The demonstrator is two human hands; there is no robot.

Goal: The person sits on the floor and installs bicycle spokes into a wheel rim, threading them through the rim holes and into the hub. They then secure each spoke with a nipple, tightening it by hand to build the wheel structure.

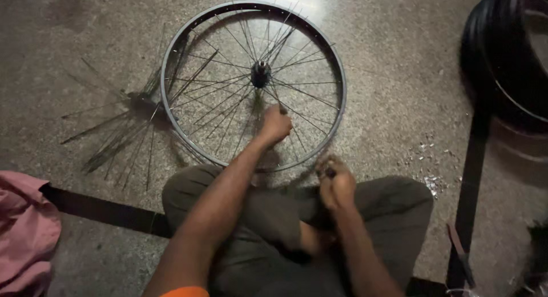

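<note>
A bicycle wheel rim (171, 57) lies flat on the stone floor in front of my crossed legs, with a dark hub (261, 74) at its middle and thin spokes fanning out. My left hand (275, 124) reaches inside the rim and pinches one spoke near the hub. My right hand (335, 181) is at the rim's near edge, blurred, its fingers closed around a small dark tool or nipple at the rim.
A loose bundle of spare spokes (123, 131) lies spread on the floor left of the rim. Small shiny metal bits (432, 180) are scattered at right. A black tyre (502, 51) sits at upper right, pink cloth (23, 228) at lower left.
</note>
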